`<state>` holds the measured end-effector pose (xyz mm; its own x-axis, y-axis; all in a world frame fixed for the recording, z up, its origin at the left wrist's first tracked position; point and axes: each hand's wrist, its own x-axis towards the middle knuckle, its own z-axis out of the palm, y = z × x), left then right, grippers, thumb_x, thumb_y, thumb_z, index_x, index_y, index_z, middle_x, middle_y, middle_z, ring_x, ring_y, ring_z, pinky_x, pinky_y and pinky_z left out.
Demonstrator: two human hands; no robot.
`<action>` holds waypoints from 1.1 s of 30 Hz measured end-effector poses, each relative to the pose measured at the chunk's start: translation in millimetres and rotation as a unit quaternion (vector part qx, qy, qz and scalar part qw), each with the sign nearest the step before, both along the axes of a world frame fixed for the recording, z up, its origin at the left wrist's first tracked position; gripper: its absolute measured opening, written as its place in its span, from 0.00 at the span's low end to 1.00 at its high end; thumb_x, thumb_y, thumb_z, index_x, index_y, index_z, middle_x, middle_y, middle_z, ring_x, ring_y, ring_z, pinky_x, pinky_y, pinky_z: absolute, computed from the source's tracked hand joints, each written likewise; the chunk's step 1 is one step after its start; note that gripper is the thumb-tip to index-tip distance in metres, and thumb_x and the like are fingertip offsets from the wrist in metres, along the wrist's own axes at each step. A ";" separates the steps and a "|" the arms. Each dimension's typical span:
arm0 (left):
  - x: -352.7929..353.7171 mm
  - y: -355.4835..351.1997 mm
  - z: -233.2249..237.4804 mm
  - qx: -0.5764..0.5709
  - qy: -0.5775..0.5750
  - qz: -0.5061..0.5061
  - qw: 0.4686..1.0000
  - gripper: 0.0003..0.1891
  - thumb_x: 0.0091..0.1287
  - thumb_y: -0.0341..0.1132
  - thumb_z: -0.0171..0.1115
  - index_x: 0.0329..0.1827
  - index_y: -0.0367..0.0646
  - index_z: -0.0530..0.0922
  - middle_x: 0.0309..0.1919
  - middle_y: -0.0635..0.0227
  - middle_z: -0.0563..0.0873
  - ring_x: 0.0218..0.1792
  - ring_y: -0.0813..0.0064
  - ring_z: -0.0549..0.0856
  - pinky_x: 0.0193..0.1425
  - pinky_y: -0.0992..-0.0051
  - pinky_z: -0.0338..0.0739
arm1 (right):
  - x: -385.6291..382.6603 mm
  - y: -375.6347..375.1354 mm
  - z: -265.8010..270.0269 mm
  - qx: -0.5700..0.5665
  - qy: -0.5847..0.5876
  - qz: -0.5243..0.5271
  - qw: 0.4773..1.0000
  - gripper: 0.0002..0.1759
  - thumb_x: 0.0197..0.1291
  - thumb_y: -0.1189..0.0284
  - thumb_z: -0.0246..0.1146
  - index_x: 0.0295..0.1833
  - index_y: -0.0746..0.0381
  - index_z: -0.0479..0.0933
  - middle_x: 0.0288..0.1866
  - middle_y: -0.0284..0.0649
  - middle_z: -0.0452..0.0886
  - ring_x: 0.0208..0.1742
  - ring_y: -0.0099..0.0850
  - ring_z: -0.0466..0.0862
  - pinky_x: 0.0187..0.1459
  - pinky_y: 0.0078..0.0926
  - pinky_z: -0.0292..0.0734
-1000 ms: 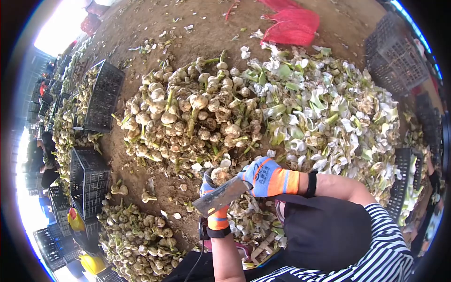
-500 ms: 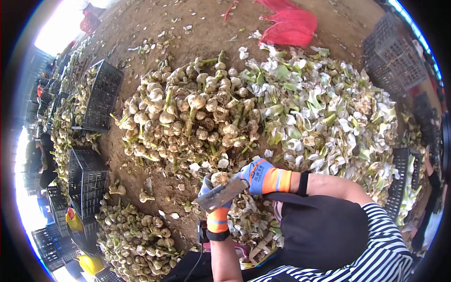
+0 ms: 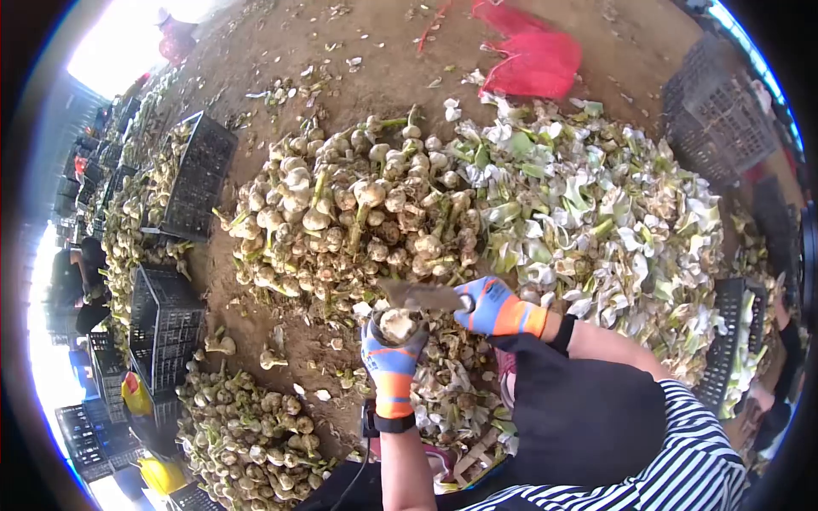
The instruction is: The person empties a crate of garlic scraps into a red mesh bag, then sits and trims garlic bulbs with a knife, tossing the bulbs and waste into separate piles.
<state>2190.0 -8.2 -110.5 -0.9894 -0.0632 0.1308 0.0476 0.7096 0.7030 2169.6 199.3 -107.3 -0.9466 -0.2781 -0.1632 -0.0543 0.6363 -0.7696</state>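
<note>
1 forward-and-down head view

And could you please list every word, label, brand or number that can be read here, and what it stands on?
No text is legible.
Right glove: dark print, too blurred to read.
Left glove: faint marks, too blurred to tell whether they are lettering.
Knife: no lettering can be made out.

Daylight glares pure white at the upper left and along the left edge; a bluish-white strip shines at the far right. The garlic pile (image 3: 358, 213) is evenly lit and fairly sharp. The knife blade (image 3: 422, 295) is motion-blurred. Fisheye distortion bends the stacked crates (image 3: 720, 106), and blue fringing borders the black corners.
</note>
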 end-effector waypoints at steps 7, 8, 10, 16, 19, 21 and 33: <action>13.6 -11.0 -28.9 0.097 -0.038 -0.050 0.993 0.15 0.65 0.38 0.50 0.50 0.41 0.70 0.39 0.60 0.80 0.37 0.67 0.82 0.44 0.70 0.79 | -8.1 -24.9 48.9 0.207 -0.005 0.267 0.941 0.17 0.43 0.65 0.58 0.41 0.56 0.76 0.32 0.43 0.80 0.36 0.40 0.82 0.35 0.37 0.75; 17.4 -13.1 -43.4 0.054 -0.020 -0.055 0.997 0.15 0.64 0.36 0.49 0.51 0.39 0.69 0.39 0.59 0.80 0.36 0.67 0.82 0.43 0.69 0.80 | -8.3 -23.2 51.7 0.201 0.006 0.270 0.942 0.17 0.43 0.65 0.59 0.41 0.57 0.76 0.32 0.43 0.80 0.35 0.40 0.82 0.34 0.37 0.75; 21.4 -10.7 -50.2 0.014 -0.003 -0.062 0.998 0.15 0.64 0.34 0.49 0.52 0.37 0.69 0.39 0.59 0.80 0.36 0.67 0.82 0.43 0.67 0.80 | -5.4 -21.6 52.9 0.197 0.015 0.271 0.942 0.17 0.43 0.64 0.59 0.41 0.58 0.76 0.31 0.44 0.80 0.35 0.40 0.82 0.34 0.37 0.75; 20.0 -3.1 -23.6 0.164 -0.058 -0.037 0.984 0.16 0.63 0.34 0.52 0.52 0.37 0.70 0.39 0.60 0.81 0.36 0.67 0.82 0.44 0.68 0.79 | -5.4 -22.0 30.7 0.204 0.028 0.293 0.934 0.15 0.42 0.65 0.58 0.37 0.59 0.77 0.29 0.44 0.80 0.32 0.41 0.82 0.32 0.37 0.76; 20.4 9.3 21.1 0.132 -0.060 -0.035 0.989 0.15 0.58 0.35 0.60 0.46 0.37 0.75 0.35 0.60 0.82 0.36 0.67 0.82 0.45 0.68 0.78 | -20.4 2.2 -21.5 0.180 -0.039 0.096 0.978 0.10 0.41 0.67 0.58 0.29 0.60 0.78 0.24 0.47 0.79 0.30 0.43 0.81 0.31 0.36 0.75; 19.7 11.5 24.8 0.395 -0.117 0.040 0.910 0.14 0.56 0.31 0.63 0.44 0.38 0.76 0.34 0.64 0.82 0.35 0.73 0.82 0.43 0.73 0.77 | -29.2 26.8 -54.3 0.090 -0.094 -0.029 0.991 0.10 0.42 0.66 0.58 0.28 0.60 0.79 0.24 0.47 0.79 0.28 0.42 0.81 0.31 0.35 0.75; 18.5 14.3 46.1 0.901 -0.023 0.049 0.431 0.07 0.65 0.36 0.53 0.30 0.44 0.74 0.30 0.64 0.81 0.32 0.69 0.81 0.42 0.71 0.81 | 8.4 -18.1 -89.4 -0.134 -0.173 0.005 0.976 0.03 0.44 0.74 0.63 0.25 0.61 0.77 0.19 0.39 0.76 0.21 0.23 0.72 0.25 0.27 0.68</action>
